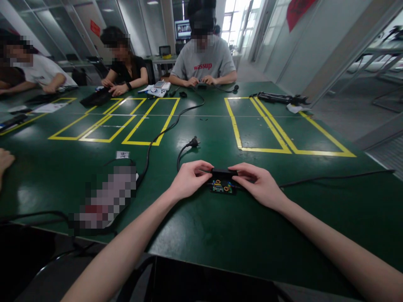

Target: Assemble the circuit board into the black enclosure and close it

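A small black power adapter (223,173) lies on the green table (201,226), its casing opened so that a circuit board (222,187) with coloured parts shows at its near side. My left hand (189,178) pinches the adapter's left end with closed fingers. My right hand (258,183) grips its right end the same way. A black cable (333,178) runs from the adapter to the right, and another short cable with a plug (192,143) curls off behind my left hand.
Yellow tape rectangles (261,126) mark the table's far half. Three people sit along the far and left edges with devices and cables. A blurred object (105,200) and a numbered tag (122,154) lie to my left. Another person's hand (4,161) shows at the left edge.
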`<state>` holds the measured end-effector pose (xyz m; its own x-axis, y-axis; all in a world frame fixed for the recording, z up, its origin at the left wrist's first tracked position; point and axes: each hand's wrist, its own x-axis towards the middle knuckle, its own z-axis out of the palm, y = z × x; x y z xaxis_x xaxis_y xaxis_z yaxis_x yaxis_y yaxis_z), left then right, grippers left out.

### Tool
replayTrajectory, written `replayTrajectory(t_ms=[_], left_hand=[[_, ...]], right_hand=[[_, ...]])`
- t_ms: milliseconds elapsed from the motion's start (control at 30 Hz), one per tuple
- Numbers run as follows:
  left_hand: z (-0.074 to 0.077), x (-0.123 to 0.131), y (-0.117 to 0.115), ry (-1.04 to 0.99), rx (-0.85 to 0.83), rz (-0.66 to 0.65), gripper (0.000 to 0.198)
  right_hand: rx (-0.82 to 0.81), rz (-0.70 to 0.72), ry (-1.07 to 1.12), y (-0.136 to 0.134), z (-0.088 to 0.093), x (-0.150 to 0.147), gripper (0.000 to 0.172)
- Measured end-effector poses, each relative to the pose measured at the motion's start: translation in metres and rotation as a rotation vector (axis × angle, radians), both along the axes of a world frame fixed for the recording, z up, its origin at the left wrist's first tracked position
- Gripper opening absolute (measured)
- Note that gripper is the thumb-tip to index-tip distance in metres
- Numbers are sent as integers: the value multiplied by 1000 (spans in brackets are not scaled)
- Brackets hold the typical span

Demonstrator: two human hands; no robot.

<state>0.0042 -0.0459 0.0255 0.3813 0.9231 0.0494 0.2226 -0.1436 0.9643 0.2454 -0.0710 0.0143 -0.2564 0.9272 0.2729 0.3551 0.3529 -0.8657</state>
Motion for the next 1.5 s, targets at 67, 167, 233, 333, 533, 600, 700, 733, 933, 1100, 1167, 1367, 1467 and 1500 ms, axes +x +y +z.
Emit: replayTrajectory(t_ms=[67,167,233,333,533,600,700,733,933,1100,1167,1367,1467,1500], left_hand=[[2,-1,0,10,1,1,20],[3,-2,1,37,13,9,21],[3,-3,2,37,14,16,20],[2,-3,3,23,11,23,18],[5,-3,1,53,48,0,16],[6,-3,0,61,46,-5,17],[5,-4,-2,94,40,-52,14],[4,-4,-3,112,54,-76,14],[4,-5,-5,213,314,-195,17],[1,-9,-5,390,540,-310,21],[0,-10,-6,476,582,-341,27],[7,-4,-8,593,674,-342,22],[7,0,-8,648,778,-355,31],[6,0,-8,671,813,-359,34]], right_hand=[[2,4,0,0,0,0,26],[4,3,-3,0,-1,1,29],[6,9,-1,0,0,1,29],[22,21,1,-1,2,1,27],[92,96,-31,-5,6,3,23],[142,122,-62,-5,7,3,20],[232,165,-133,-6,7,3,15],[258,180,-156,-6,8,3,14],[334,219,-266,-7,6,1,14],[346,217,-379,-9,0,3,16],[365,231,-417,-10,-1,2,18],[463,263,-584,-8,1,-3,25],[552,242,-698,-7,2,-4,23],[575,229,-724,-7,2,-4,24]])
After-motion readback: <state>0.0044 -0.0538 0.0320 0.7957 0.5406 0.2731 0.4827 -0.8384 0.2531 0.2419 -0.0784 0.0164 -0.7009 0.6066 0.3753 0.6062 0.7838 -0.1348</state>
